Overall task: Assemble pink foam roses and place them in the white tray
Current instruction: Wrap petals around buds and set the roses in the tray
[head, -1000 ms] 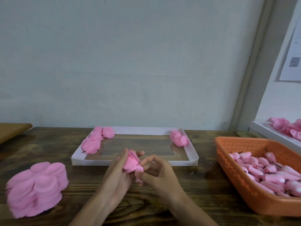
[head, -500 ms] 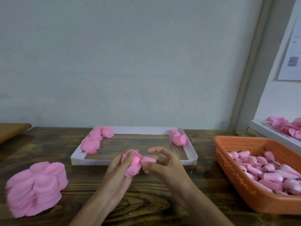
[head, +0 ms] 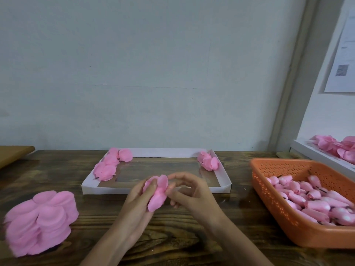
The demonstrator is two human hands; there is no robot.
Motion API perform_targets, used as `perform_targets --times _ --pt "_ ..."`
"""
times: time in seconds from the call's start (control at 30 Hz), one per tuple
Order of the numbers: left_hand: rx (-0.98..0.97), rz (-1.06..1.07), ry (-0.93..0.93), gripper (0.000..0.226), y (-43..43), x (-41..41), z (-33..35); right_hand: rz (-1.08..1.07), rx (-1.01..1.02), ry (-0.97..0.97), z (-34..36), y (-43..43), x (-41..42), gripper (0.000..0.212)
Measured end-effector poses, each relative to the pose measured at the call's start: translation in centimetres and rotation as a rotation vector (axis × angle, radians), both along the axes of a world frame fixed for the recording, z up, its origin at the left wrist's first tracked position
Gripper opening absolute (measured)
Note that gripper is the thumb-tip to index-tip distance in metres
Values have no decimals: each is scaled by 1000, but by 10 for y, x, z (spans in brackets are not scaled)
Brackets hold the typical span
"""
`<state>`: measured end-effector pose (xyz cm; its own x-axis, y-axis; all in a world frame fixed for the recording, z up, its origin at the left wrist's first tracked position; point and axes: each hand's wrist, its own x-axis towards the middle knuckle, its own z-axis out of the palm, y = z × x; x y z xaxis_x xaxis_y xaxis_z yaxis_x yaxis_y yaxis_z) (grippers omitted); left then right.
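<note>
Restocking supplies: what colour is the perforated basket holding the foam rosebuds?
Orange. The basket shows best in the head view, at right.

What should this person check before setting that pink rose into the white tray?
1. Grip on the rose: left hand holds it, right hand pinches a petal: ok.
2. Petals fully wrapped: cannot tell.
3. Bare room in the middle of the white tray: ok.
4. Nothing between the hands and the tray: ok.
5. Supplies for the following rose, petal stack on the left, buds in the orange basket on the right: ok.
</note>
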<state>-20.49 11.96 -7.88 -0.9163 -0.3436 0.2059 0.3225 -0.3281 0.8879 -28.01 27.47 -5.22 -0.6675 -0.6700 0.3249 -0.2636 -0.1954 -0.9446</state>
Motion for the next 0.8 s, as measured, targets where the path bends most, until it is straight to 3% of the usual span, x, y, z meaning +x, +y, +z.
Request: perform_targets --times 0.17,0.23,0.27,0.43,0.53,0.63,0.7,0.8 --pt "26 23 -41 34 -1 0 -1 -114 56 191 -3 -2 2 28" --pt "18 45 -52 32 -3 -1 -3 -176 90 221 -4 -1 0 17" --pt "24 64 -52 30 -3 -2 -3 -194 89 212 -4 -1 -1 7" --pt "91 123 -45 27 -6 -5 -6 -156 65 91 2 4 -4 21" --pt "30 121 -63 30 -9 -5 -6 -106 54 76 3 5 -5 21" --pt "46 123 -56 16 -9 -5 -8 -130 21 97 2 5 -5 15" --pt "42 132 -49 21 -8 -5 -7 -171 11 144 1 3 -3 8" --pt "42 158 -59 36 -7 -4 -6 -260 11 261 -2 1 1 14"
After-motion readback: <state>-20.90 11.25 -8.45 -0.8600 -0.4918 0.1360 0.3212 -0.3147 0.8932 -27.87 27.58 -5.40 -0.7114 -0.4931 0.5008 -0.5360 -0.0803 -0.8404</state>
